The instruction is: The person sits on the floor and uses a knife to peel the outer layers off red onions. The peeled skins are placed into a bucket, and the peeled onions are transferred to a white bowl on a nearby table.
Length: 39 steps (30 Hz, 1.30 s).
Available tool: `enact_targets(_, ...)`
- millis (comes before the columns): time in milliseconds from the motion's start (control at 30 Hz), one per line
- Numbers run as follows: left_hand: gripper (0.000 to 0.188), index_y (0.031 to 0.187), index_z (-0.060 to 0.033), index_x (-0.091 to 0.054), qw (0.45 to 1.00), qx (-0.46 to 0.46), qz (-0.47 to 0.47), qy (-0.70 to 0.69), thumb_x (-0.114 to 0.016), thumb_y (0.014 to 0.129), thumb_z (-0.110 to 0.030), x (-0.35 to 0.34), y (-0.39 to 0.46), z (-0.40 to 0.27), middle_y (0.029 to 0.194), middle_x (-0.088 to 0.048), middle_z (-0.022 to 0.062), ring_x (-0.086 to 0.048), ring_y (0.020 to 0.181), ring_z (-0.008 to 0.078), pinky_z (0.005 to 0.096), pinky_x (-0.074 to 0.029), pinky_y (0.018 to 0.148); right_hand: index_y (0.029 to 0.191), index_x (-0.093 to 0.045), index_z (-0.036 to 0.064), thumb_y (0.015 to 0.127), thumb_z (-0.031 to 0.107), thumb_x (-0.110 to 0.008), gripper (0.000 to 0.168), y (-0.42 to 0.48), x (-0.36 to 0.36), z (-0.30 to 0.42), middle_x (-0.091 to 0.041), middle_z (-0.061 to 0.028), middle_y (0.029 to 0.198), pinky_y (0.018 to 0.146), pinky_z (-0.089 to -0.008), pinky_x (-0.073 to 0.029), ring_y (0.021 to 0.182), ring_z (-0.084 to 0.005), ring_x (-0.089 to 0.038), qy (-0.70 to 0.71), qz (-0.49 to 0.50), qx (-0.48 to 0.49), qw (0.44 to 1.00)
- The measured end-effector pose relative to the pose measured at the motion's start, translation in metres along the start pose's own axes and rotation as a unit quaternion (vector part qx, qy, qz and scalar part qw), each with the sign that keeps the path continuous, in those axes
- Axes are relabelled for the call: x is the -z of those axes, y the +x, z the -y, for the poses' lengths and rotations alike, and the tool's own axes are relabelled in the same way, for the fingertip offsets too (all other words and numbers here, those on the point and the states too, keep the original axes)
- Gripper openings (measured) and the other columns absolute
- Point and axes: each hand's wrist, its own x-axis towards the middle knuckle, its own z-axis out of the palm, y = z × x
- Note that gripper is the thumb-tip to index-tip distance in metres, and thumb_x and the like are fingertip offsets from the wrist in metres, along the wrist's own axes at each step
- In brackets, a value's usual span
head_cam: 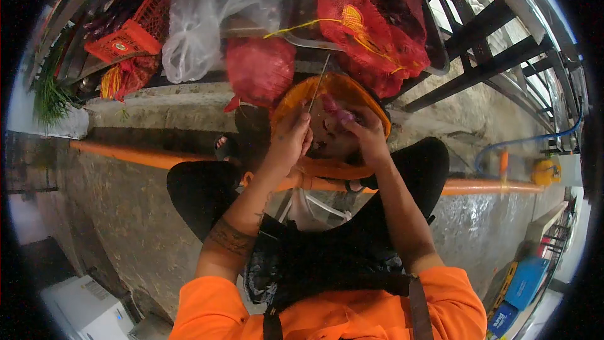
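Observation:
My left hand point(293, 138) is closed around the handle of a thin-bladed knife point(320, 81), whose blade points up and away from me. My right hand point(369, 132) grips a small purplish-red vegetable point(345, 115), probably a red onion; the fingers partly cover it. Both hands are over a round orange container point(330, 170) between my knees. Small pieces and peelings lie inside it, too blurred to name. The knife blade and the vegetable appear apart. A red mesh sack point(259, 68) stands just beyond the container's left side.
A large filled red mesh sack point(377, 23) lies on a metal tray point(439, 67) ahead. Left of it are a clear plastic bag point(188, 42) and a red plastic crate point(122, 42). An orange pipe point(141, 155) crosses the floor. Dark metal racks point(476, 71) stand at the right.

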Motion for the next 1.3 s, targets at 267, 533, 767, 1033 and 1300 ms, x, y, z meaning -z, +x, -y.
enact_targets(267, 0.030, 0.103, -0.0086, -0.059, 0.991, -0.041, 0.110, 0.070, -0.054, 0.098, -0.037, -0.005, -0.011, 0.004, 0.066, -0.050, -0.0019, -0.046, 0.055, 0.0061, 0.0220, -0.037, 0.046, 0.119, -0.058, 0.001, 0.083, 0.008, -0.063, 0.037, 0.001, 0.004, -0.003, -0.062, -0.0092, 0.112, 0.090, -0.0318, -0.048, 0.104, -0.0192, -0.060, 0.042, 0.019, -0.027, 0.999)
enact_targets(533, 0.030, 0.098, -0.0086, -0.059, 0.984, -0.073, 0.122, 0.105, -0.054, 0.098, -0.038, -0.004, -0.002, 0.032, 0.067, -0.050, -0.0018, -0.047, 0.056, 0.0058, 0.0220, -0.037, 0.046, 0.127, -0.050, 0.003, 0.080, 0.004, -0.059, 0.047, -0.003, 0.002, 0.002, -0.059, -0.0115, 0.118, 0.092, -0.0363, -0.050, 0.107, -0.0235, -0.060, 0.162, 0.068, -0.039, 0.984)
enact_targets(767, 0.031, 0.093, -0.0086, -0.059, 0.977, -0.120, 0.105, 0.143, -0.054, 0.098, -0.039, -0.005, 0.012, 0.061, 0.068, -0.050, -0.0017, -0.047, 0.057, 0.0055, 0.0220, -0.037, 0.047, 0.129, -0.047, 0.003, 0.081, 0.002, -0.058, 0.049, -0.003, 0.002, 0.003, -0.059, -0.0111, 0.118, 0.095, -0.0367, -0.049, 0.107, -0.0231, -0.060, 0.195, 0.080, -0.066, 0.975)
enact_targets(1033, 0.035, 0.099, -0.0066, -0.059, 0.975, -0.120, 0.050, 0.178, -0.055, 0.096, -0.041, -0.016, -0.004, 0.036, 0.080, -0.051, 0.0013, -0.048, 0.070, 0.0104, 0.0250, -0.038, 0.059, 0.126, -0.052, 0.001, 0.080, 0.004, -0.067, 0.048, 0.001, 0.000, -0.007, -0.059, -0.0089, 0.118, 0.096, -0.0329, -0.047, 0.107, -0.0199, -0.058, 0.125, 0.062, -0.020, 0.990)
enact_targets(1300, 0.042, 0.125, -0.0001, -0.053, 0.993, 0.096, 0.049, 0.038, -0.050, 0.096, -0.030, 0.013, 0.019, 0.034, 0.126, -0.055, 0.0195, -0.053, 0.119, 0.0303, 0.0405, -0.038, 0.105, 0.134, -0.047, 0.003, 0.080, 0.005, -0.068, 0.058, 0.002, 0.004, -0.002, -0.058, -0.0132, 0.124, 0.094, -0.0456, -0.051, 0.112, -0.0258, -0.059, 0.155, 0.158, 0.035, 0.975)
